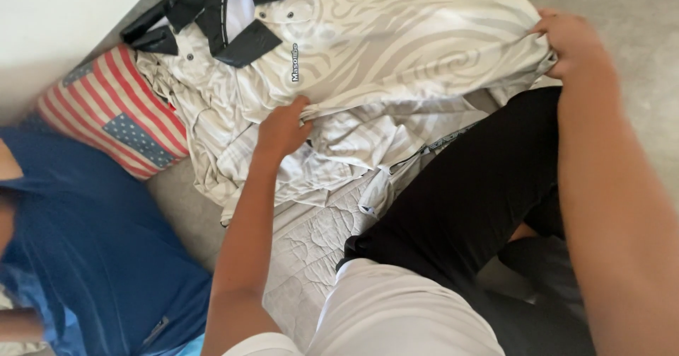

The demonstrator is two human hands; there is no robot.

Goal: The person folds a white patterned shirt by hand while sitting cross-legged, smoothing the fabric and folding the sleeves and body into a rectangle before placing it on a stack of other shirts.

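Observation:
A white polo shirt (396, 37) with a pale grey swirl pattern and a black collar lies spread across the middle and top of the view. My left hand (281, 128) pinches the shirt's lower fold near its centre. My right hand (574, 39) grips the shirt's right edge at the far right. More crumpled white patterned cloth (233, 140) lies bunched under and to the left of the shirt. My leg in black trousers (467, 193) is bent just below the shirt.
A striped red, white and blue cloth with stars (117, 119) sits at the left. Blue fabric (92, 257) fills the lower left. A white quilted mattress (311, 250) shows beneath the clothes. Grey floor (636, 9) lies at the top right.

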